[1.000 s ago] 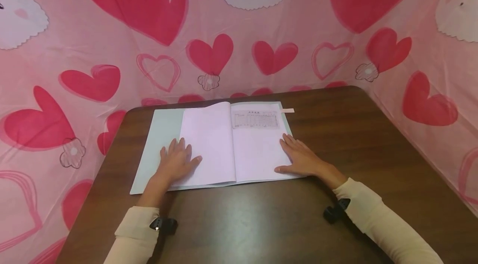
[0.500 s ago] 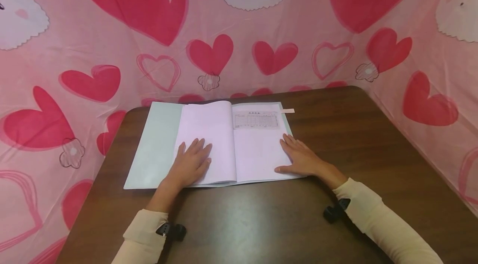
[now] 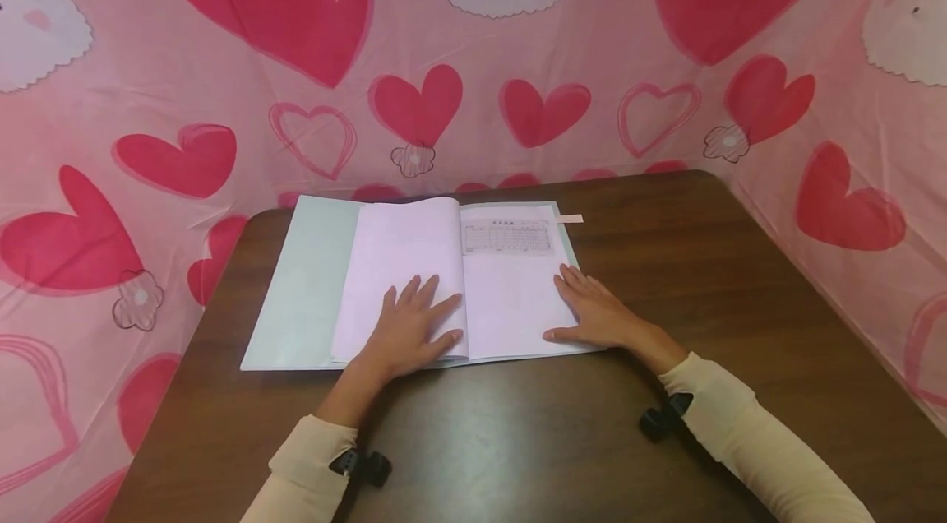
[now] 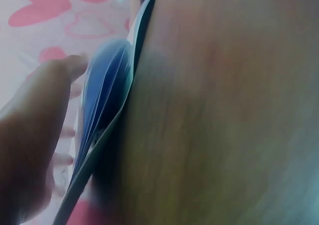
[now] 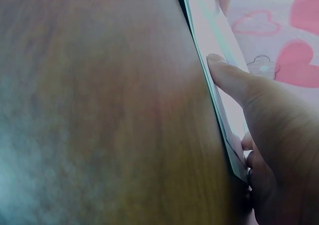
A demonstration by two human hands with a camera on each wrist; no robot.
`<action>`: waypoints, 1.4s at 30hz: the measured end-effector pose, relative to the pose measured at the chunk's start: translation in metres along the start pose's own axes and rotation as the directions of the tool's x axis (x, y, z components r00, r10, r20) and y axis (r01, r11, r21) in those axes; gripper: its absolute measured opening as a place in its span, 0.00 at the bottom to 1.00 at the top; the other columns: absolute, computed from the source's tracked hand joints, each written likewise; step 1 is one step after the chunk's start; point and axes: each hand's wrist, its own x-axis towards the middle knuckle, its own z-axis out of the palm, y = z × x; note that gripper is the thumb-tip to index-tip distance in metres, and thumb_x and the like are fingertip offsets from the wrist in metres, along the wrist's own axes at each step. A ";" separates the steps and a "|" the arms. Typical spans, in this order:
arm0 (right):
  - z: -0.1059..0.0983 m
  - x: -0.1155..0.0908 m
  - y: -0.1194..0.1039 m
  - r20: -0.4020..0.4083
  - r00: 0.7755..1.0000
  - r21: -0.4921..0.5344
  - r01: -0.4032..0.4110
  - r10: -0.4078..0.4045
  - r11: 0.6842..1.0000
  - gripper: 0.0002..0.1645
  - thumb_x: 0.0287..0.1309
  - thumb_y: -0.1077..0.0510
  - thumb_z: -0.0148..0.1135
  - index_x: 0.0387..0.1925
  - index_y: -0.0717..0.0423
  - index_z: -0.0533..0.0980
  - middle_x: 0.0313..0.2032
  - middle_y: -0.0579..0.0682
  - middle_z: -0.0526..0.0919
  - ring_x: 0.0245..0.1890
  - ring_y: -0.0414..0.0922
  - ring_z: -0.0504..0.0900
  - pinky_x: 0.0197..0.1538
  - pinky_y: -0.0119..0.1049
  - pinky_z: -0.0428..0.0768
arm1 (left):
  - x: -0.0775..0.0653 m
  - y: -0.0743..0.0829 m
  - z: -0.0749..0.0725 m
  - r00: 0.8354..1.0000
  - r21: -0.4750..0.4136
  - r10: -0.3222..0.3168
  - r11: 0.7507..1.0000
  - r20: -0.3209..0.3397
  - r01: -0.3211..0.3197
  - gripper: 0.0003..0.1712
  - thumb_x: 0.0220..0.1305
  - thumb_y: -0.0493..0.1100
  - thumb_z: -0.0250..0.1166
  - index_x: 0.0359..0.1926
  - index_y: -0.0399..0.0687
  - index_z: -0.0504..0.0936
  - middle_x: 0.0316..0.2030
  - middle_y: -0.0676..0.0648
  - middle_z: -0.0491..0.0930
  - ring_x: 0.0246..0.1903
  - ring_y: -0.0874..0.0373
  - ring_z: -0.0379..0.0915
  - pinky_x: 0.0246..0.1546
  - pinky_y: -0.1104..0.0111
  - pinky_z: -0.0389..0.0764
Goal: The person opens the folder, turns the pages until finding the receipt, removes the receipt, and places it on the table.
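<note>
A pale green folder [image 3: 296, 293] lies spread on the table with white pages inside. The left page [image 3: 399, 247] bulges up near the fold, and in the left wrist view several sheets [image 4: 107, 80] arch above the cover. My left hand [image 3: 410, 334] rests on the lower part of that page with fingers spread, its thumb tip close to the fold. On the right page [image 3: 510, 301] a printed form with a table [image 3: 506, 238] sits near the top. My right hand [image 3: 595, 313] lies flat over that page's lower right edge, thumb apart from the fingers.
A dark brown wooden table [image 3: 666, 260] carries the folder. A small pale tab [image 3: 570, 219] sticks out from the folder's right edge. Pink cloth [image 3: 592, 30] printed with hearts hangs behind and along both sides. Each wrist wears a black camera [image 3: 377, 469].
My left hand has slid right across the left page, from its outer edge toward the fold. The folder's left cover shifted slightly up and left. My right hand stays put.
</note>
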 end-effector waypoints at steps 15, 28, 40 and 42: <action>-0.001 -0.001 -0.003 0.005 1.000 0.021 -0.005 0.005 1.000 0.68 0.54 0.25 0.62 0.80 0.61 0.48 0.82 0.60 0.41 0.83 0.61 0.41 0.81 0.63 0.45 | -0.007 0.000 0.019 1.000 -0.021 0.008 1.000 0.029 -0.007 0.45 0.59 0.78 0.55 0.75 0.74 0.64 0.81 0.46 0.54 0.80 0.35 0.44 0.73 0.27 0.45; -0.002 0.004 -0.002 0.000 1.000 0.010 -0.007 0.007 1.000 0.68 0.54 0.27 0.65 0.79 0.63 0.48 0.82 0.61 0.41 0.83 0.62 0.41 0.80 0.64 0.46 | -0.006 -0.004 0.023 1.000 -0.040 -0.008 0.999 0.028 0.009 0.44 0.58 0.78 0.56 0.74 0.76 0.65 0.80 0.49 0.57 0.79 0.29 0.42 0.70 0.22 0.38; -0.007 0.005 -0.003 -0.014 1.000 -0.002 -0.003 0.003 1.000 0.64 0.55 0.28 0.65 0.79 0.61 0.52 0.82 0.61 0.46 0.82 0.61 0.46 0.79 0.63 0.52 | -0.005 -0.006 0.025 1.000 -0.038 -0.010 0.999 0.030 0.012 0.43 0.58 0.78 0.56 0.74 0.77 0.65 0.80 0.50 0.57 0.79 0.30 0.45 0.70 0.23 0.40; -0.010 0.006 -0.002 -0.030 1.000 -0.004 0.003 -0.003 1.000 0.60 0.57 0.31 0.66 0.78 0.61 0.56 0.81 0.61 0.51 0.81 0.62 0.50 0.78 0.64 0.56 | -0.006 -0.006 0.025 0.999 -0.044 -0.012 0.999 0.034 0.014 0.43 0.58 0.78 0.56 0.74 0.77 0.65 0.80 0.50 0.57 0.79 0.30 0.45 0.70 0.23 0.40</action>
